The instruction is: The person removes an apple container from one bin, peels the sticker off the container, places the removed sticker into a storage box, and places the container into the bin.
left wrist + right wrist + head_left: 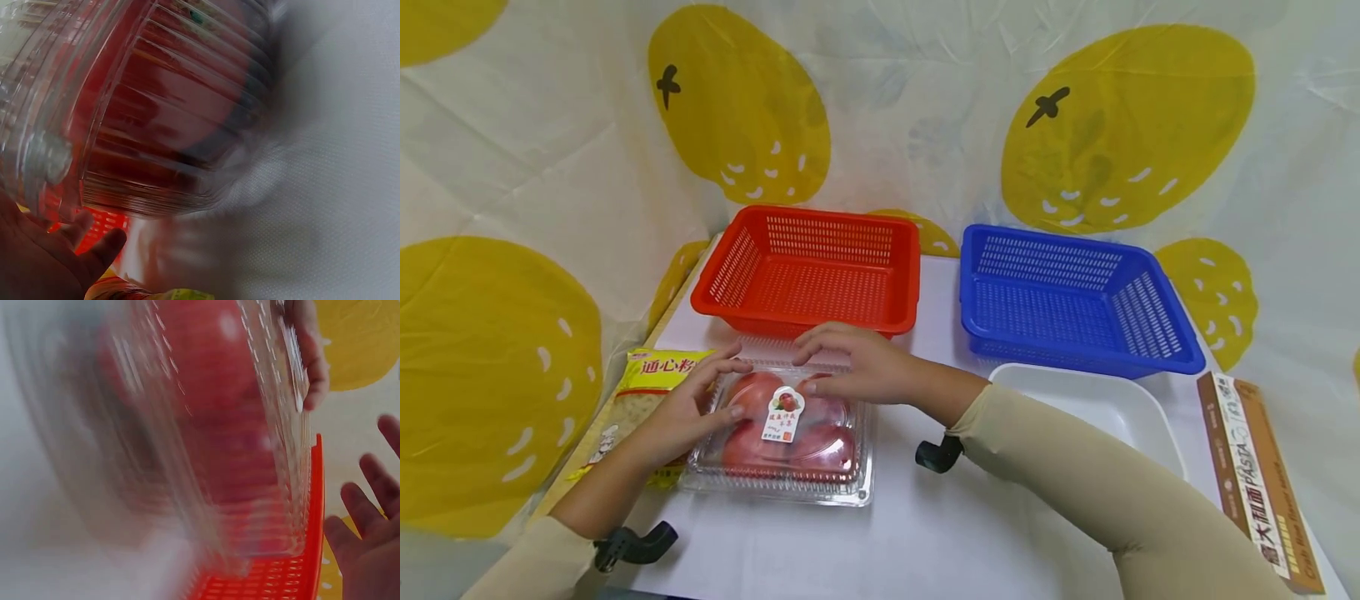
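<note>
A clear plastic box (pixel 790 493) of red apples (pixel 748 448) lies on the white table, with a white label (pixel 784 414) on its lid. My left hand (pixel 688 408) is at the box's left side, fingers spread and thumb over the lid's edge. Over the far right part of the lid is my right hand (pixel 872 367), its fingers loosely bent. The right wrist view shows those fingers (pixel 361 509) spread and apart from the box. Partly hidden beneath my left arm is a yellow bag of macaroni (pixel 634 410).
Behind the box stands a red basket (pixel 805 321), with a blue basket (pixel 1075 357) to its right. A white tray (pixel 1165 425) is partly covered by my right sleeve. A brown pasta box (pixel 1262 479) lies along the right edge of the table.
</note>
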`<state>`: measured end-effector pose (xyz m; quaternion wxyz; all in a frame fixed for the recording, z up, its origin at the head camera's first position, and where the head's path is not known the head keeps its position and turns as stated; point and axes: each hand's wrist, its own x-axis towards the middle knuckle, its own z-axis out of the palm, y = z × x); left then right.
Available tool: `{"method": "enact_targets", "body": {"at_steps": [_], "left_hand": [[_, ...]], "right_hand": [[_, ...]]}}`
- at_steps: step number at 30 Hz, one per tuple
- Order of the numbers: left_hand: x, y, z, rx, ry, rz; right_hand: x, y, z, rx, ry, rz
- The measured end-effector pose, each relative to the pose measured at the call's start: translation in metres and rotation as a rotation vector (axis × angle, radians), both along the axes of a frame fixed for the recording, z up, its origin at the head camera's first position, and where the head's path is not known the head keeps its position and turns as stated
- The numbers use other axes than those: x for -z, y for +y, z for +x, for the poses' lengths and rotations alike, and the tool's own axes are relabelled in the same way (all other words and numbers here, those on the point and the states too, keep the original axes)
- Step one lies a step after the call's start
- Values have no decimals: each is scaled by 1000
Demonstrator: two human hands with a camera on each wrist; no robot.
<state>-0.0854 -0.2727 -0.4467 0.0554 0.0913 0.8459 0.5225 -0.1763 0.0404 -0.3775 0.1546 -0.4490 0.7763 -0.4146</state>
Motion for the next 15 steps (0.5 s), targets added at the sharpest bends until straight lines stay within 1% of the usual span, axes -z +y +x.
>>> {"method": "enact_targets", "body": {"at_steps": [3,5,8,11,15], "left_hand": [[-1,0,1,-1,-9,4],[-1,0,1,-1,-13,5],[0,0,0,-2,-16,-7],[1,-1,0,0,-13,-13],[0,0,1,6,-12,-8]], "right_hand": [[1,-10,-9,-66,12,39],[1,-16,-13,-91,5,78],[3,-23,-17,-107,-12,132],[5,-31,-21,-120,-44,167],[10,-39,-25,-159,-83,207]]}}
